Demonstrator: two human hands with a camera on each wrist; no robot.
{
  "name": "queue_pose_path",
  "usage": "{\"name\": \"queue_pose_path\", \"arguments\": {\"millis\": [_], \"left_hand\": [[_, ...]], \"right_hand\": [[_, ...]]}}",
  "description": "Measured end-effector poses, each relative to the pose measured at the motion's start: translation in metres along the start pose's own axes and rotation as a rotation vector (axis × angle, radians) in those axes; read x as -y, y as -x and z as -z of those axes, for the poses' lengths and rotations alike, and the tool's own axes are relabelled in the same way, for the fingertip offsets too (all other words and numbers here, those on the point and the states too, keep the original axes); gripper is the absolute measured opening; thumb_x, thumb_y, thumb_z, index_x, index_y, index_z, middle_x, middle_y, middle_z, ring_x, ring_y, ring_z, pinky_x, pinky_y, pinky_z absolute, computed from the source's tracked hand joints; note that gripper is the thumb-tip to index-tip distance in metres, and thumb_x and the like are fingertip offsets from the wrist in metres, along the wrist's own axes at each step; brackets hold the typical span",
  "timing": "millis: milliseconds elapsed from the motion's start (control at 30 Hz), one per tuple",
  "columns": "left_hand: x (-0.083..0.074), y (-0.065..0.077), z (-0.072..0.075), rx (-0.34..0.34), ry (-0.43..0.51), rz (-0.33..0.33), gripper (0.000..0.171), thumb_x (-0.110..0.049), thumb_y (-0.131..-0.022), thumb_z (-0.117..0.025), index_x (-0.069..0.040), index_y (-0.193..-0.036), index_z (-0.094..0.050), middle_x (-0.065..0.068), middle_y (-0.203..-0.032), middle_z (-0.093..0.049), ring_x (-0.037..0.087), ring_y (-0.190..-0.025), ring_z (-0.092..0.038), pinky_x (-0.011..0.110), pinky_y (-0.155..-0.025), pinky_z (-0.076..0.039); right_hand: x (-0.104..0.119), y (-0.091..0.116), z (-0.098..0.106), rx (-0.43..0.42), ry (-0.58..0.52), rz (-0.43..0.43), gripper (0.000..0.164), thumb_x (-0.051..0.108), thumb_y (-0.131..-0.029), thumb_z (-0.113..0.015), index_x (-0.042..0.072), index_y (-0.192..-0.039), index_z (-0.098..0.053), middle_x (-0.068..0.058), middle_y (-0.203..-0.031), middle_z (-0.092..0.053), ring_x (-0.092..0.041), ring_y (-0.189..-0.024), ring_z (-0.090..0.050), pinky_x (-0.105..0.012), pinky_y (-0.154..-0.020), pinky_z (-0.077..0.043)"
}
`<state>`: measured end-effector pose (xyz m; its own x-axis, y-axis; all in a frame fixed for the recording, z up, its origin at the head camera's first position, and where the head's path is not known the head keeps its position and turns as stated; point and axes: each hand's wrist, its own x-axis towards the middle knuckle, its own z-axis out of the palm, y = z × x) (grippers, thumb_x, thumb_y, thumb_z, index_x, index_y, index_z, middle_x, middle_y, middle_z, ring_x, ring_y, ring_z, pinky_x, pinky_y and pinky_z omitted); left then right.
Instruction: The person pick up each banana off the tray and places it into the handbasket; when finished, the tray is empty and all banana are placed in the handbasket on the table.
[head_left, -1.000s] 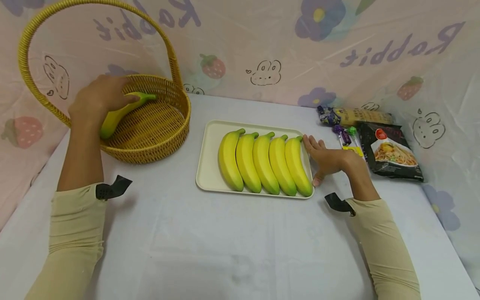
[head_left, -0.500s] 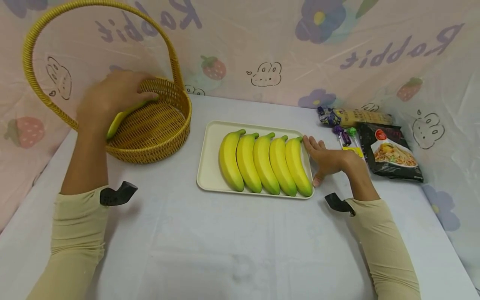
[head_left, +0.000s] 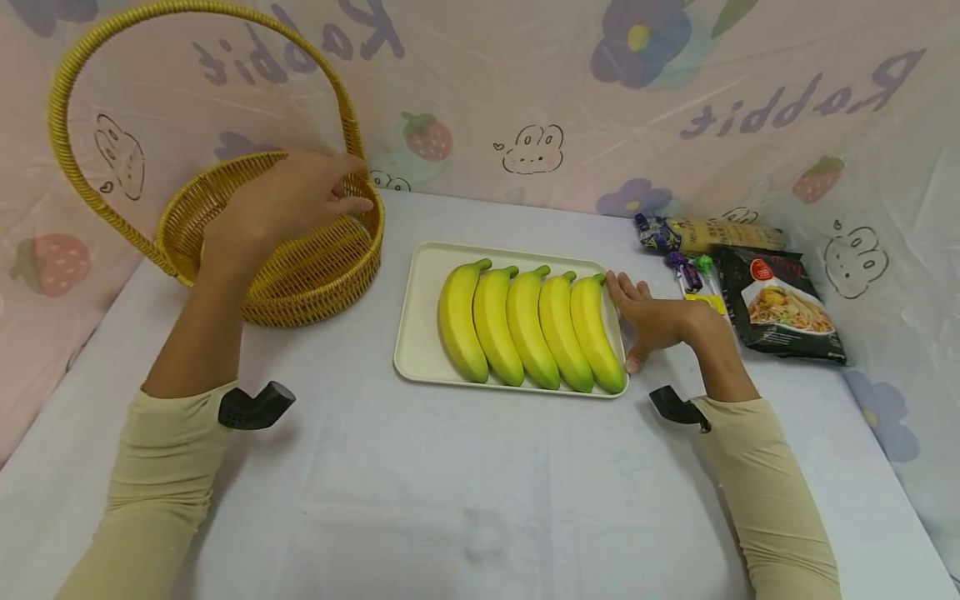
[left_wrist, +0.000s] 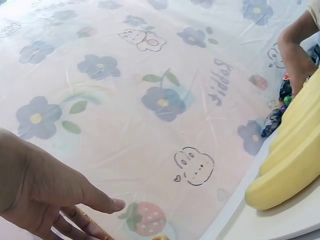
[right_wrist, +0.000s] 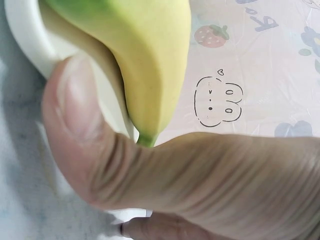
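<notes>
My left hand (head_left: pixel 288 200) is over the wicker basket (head_left: pixel 322 287), its fingers toward the basket's right rim. Nothing shows between its thumb and fingers in the left wrist view, where the hand (left_wrist: pixel 55 190) is at the lower left. The banana in the basket is almost wholly hidden behind my left wrist. My right hand (head_left: pixel 656 321) rests against the right edge of a cream tray (head_left: pixel 420 333), fingers straight at the far corner, thumb at the near one. Several yellow bananas (head_left: pixel 528 329) with green ends lie side by side in that tray. The right wrist view shows the thumb (right_wrist: pixel 75 110) at the tray's rim.
The basket's tall arched handle (head_left: pixel 63 92) rises above my left hand. At the back right lie a long wrapped packet (head_left: pixel 720 235), lollipops (head_left: pixel 693 275) and a black noodle bag (head_left: pixel 787 304). A printed plastic sheet (head_left: pixel 487 83) hangs behind the white table (head_left: pixel 420 483).
My left hand has left the banana in the basket and moved right, toward the basket's right rim. My right hand, the tray and its bananas have stayed still.
</notes>
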<state>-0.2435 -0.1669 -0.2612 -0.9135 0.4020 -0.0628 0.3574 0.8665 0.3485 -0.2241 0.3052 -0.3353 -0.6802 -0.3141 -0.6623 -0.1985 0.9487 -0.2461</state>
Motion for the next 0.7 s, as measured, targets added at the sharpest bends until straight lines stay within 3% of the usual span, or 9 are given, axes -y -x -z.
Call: {"name": "queue_pose_path", "arguments": {"millis": [433,700], "left_hand": [[-0.038,-0.011,-0.026,0.045,0.011,-0.120,0.053,-0.029,-0.107,-0.059,-0.010,-0.156,-0.049,0.020,-0.124,-0.064,0.031,-0.107,-0.059,0.045,-0.093,-0.055],[-0.056,-0.017,-0.041,0.127,-0.043,-0.173,0.054,-0.033,-0.107,-0.060,-0.013,-0.156,-0.049,0.018,-0.136,-0.063,0.030,-0.114,-0.062,0.045,-0.101,-0.057]], "right_hand": [[0.002,0.001,0.001,0.003,0.005,0.000,0.154,0.031,-0.068,-0.093,0.001,-0.161,0.026,-0.029,-0.168,0.026,-0.058,-0.155,0.016,-0.076,-0.123,-0.002],[0.001,0.001,0.000,-0.001,0.007,-0.007,0.154,0.032,-0.068,-0.093,0.003,-0.161,0.025,-0.028,-0.169,0.026,-0.057,-0.155,0.015,-0.076,-0.123,-0.003]]}}
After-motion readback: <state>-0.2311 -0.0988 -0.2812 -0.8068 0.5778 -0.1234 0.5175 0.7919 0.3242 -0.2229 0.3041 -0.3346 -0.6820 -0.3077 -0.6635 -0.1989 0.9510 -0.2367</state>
